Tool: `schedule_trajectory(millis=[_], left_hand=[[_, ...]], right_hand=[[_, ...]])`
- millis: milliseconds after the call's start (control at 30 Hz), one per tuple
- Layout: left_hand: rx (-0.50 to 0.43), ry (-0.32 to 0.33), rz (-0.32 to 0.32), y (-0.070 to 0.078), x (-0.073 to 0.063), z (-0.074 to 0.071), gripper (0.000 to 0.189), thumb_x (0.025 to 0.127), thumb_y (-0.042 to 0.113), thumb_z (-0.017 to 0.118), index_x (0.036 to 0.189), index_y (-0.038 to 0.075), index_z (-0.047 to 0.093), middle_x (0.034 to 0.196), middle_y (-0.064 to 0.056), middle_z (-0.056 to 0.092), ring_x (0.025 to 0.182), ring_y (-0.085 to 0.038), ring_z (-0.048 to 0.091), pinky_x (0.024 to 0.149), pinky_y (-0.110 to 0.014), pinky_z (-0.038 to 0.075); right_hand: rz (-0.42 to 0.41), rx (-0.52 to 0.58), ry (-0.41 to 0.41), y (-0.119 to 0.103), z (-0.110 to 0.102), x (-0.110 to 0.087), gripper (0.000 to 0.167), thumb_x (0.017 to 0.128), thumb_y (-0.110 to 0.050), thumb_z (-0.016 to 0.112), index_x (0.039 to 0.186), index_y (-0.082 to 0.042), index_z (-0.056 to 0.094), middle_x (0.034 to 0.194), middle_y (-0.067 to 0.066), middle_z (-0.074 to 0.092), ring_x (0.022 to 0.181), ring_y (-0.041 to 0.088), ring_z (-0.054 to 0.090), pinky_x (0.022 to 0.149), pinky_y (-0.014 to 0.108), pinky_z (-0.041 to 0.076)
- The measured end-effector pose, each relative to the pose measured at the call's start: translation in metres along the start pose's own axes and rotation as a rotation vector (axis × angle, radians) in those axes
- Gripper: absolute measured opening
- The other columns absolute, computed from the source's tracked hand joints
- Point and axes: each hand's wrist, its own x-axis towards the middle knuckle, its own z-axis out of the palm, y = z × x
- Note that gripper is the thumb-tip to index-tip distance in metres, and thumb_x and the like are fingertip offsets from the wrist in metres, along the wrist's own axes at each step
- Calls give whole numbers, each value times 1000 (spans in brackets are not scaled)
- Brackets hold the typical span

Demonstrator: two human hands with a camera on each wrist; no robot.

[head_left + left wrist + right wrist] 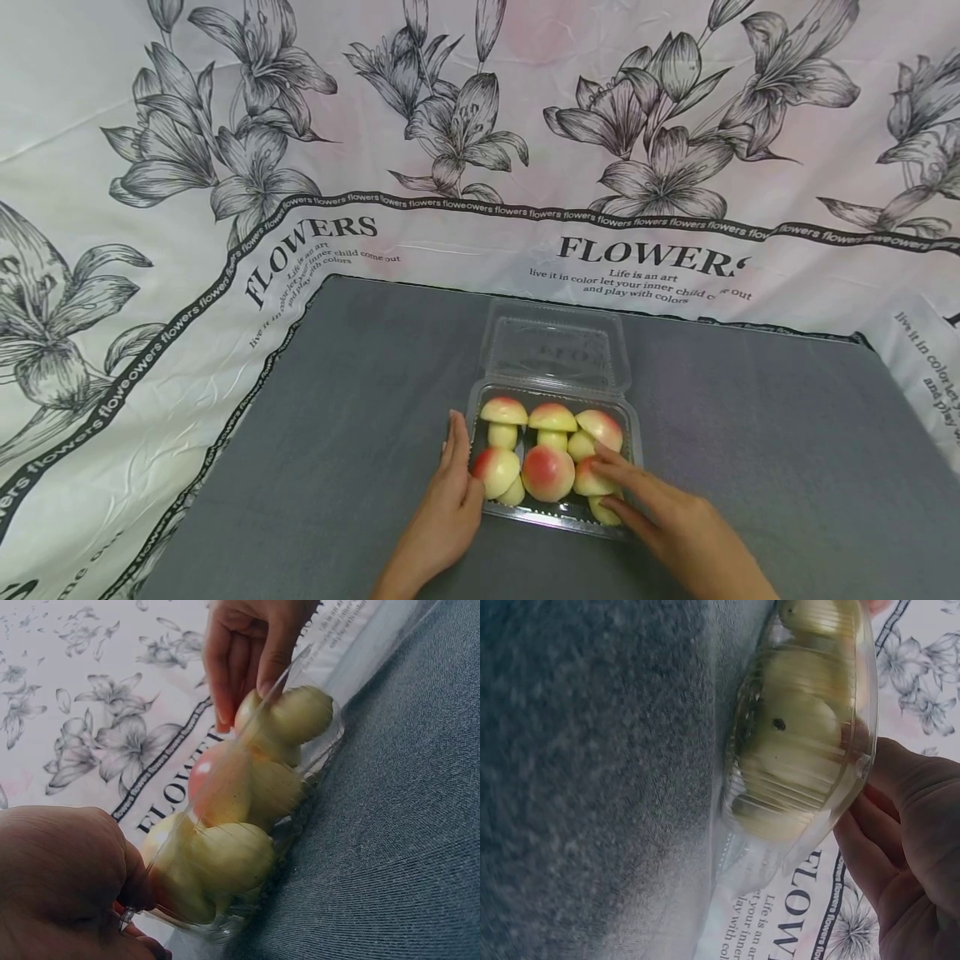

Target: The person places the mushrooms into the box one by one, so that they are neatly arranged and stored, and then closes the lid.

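Observation:
A clear plastic clamshell box [635, 429] lies with its lid [555, 342] folded back. Two rows of yellow mushroom-shaped pieces with reddish caps fill it. At its left side my left hand [450, 500] pinches the rim, its thumb near the front-left mushroom [496, 472]. My right hand [682, 517] has thumb and fingers around the front-right mushroom [588, 479], which sits in the box and is partly covered. The right wrist view shows the pieces [802, 742] through the ribbed plastic wall, with the right hand [922, 832] over the rim.
A dark grey tabletop [360, 375] lies beneath the box. White cloth [465, 250] printed with black flowers and lettering rises behind the table and along its left and right edges.

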Motion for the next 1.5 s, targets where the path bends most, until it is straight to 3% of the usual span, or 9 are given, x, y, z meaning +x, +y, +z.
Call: schedule_trajectory(millis=[200,467,667,833,1033,1200,1333,1500], left_hand=[[-6,2,2,0,0,0,75,104,-1,39,168,2,0,177,-11,-6,160,-40,1,127,-62,12],[-82,0,-11,0,2,-1,76,105,0,40,169,7,-1,177,-8,-5,161,-36,-2,127,-62,9],[-120,28,-45,2,1,-5,80,102,1,43,170,15,3,178,-6,3,163,-27,3,128,-59,10],[-130,64,-43,3,1,-10,79,101,0,44,171,17,10,178,2,6,162,-21,6,128,-55,11],[-63,117,127,14,2,-20,65,110,18,51,169,25,25,176,8,12,162,-29,13,128,-61,13],[20,138,289,38,4,-27,64,113,30,48,170,28,19,177,10,9,163,-20,9,131,-42,8],[66,146,376,62,7,-33,66,114,29,47,171,27,14,178,10,7,164,-16,4,131,-34,3],[140,153,442,89,12,-40,68,113,30,47,171,29,12,178,10,4,164,-19,-3,132,-48,-2]], right_hand=[[-44,-49,59,1,3,-1,41,105,-45,62,140,-25,69,145,-4,67,124,12,68,98,11,49],[-12,-31,-12,1,-6,2,48,108,-52,50,143,-24,66,146,1,66,119,16,71,94,13,52],[-20,-53,-43,2,-14,8,47,107,-50,58,146,-26,63,144,0,68,112,14,74,88,14,55],[-31,-86,-25,3,-21,19,55,110,-55,44,149,-20,62,144,1,67,105,16,76,82,16,58],[-24,-128,26,-1,-33,34,59,110,-56,41,153,-20,58,154,1,59,108,21,76,83,25,60],[-3,-139,35,-6,-43,48,57,109,-48,56,157,-18,53,160,0,53,101,17,77,78,29,61],[-17,-138,87,-13,-50,60,62,109,-51,53,159,-14,51,163,3,49,114,21,73,80,27,60],[-54,-132,181,-21,-59,75,70,110,-58,45,157,-7,51,163,12,49,143,26,54,86,17,55]])
